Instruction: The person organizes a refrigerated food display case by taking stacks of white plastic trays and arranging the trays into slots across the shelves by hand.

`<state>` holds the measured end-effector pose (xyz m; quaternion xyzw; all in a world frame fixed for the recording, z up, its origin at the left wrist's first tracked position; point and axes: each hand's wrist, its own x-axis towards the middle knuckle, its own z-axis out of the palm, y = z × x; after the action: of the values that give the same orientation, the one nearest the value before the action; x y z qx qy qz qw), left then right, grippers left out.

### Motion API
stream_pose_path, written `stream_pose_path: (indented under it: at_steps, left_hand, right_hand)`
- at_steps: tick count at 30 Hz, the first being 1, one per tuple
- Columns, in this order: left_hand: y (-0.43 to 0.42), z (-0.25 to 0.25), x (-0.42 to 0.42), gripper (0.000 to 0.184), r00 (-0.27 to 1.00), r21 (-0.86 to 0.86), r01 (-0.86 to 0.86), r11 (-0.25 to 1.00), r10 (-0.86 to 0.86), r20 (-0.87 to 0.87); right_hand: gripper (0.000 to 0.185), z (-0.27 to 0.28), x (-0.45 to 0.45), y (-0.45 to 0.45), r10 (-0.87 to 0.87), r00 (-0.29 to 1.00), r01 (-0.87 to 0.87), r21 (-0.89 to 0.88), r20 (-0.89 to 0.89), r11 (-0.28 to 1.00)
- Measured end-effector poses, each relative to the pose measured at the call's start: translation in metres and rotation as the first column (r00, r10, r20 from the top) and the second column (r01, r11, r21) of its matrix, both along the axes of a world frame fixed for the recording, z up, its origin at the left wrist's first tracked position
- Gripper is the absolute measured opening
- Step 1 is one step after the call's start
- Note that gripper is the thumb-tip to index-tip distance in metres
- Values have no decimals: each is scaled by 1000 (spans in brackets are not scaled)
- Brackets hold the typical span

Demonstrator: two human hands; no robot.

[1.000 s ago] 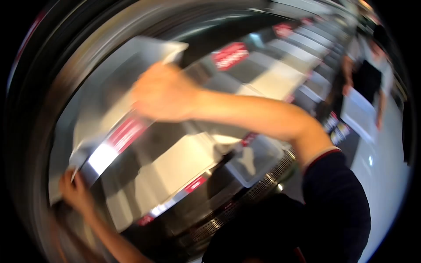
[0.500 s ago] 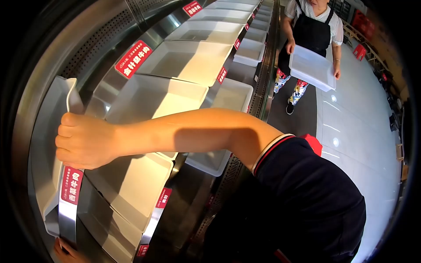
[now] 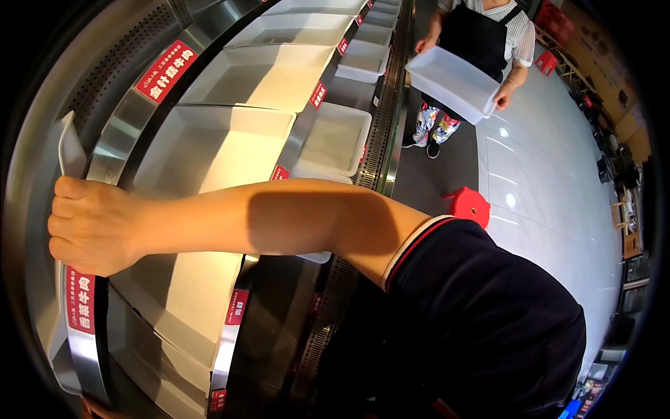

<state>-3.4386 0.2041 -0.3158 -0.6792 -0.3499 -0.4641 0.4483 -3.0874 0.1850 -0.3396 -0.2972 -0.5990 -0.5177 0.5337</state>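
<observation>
At the far left of the view, my right hand (image 3: 98, 225) is closed round the rim of a white tray (image 3: 43, 279) on the top shelf, just above a red label (image 3: 81, 300) on the metal shelf edge. Of my left hand (image 3: 98, 410) only a sliver shows at the bottom left, by the tray's lower end, and its fingers are hidden. White bins (image 3: 230, 140) stand in a row on the shelf below my right forearm.
A person (image 3: 481, 42) in a black apron stands in the aisle, holding a white tray (image 3: 453, 84). A red stool (image 3: 470, 207) is on the floor. More white trays (image 3: 338, 138) line the lower shelf.
The view has swung round, so the shelves now lie further left. My right hand keeps its hold on the tray. The person with the white tray appears nearer the middle than a second ago.
</observation>
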Motion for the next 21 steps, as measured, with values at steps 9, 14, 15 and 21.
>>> stream_pose_path:
  at_steps: [9,14,15,21]
  left_hand:
    - [-3,0,-2,51,1000,-51,13,999,-12,20]
    - [-12,1,2,53,1000,-97,14,995,-13,18]
    - [-15,3,5,53,1000,-103,8,995,-6,14]
    - [-10,2,-2,48,995,-49,-90,995,88,-52]
  right_hand:
    - [34,-124,-55,-111,435,886,-422,-674,-164,606]
    - [34,-236,8,-219,290,897,-387,-909,-333,153]
    - [35,-265,28,-245,164,916,-396,-887,-365,236]
    - [43,-333,182,-426,-745,630,-332,-943,-219,-3]
